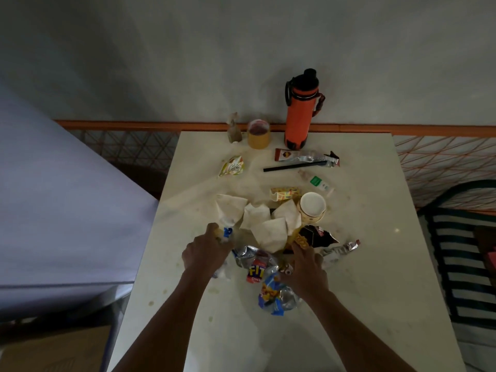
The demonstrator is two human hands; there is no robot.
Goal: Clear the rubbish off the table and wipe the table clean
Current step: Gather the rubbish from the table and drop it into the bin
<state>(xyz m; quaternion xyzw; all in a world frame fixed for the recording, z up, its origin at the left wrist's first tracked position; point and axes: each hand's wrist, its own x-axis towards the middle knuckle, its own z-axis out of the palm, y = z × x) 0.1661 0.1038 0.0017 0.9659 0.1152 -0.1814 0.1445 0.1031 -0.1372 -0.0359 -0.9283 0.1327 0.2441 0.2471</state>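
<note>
On the stained table [362, 291], a blue-and-white wrapper [227, 233] is being grasped by the left hand [206, 251]; near wrappers [256, 264] are being pressed by the flat, released right hand [306, 267].

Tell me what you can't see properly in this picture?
Head view:
- Left hand: its fingers curl into the wrappers, so what it holds is hidden.
- Right hand: it covers the rubbish beneath.
- Small bottle: label too small to read.
- Cardboard box: cut off by the bottom edge.
</note>
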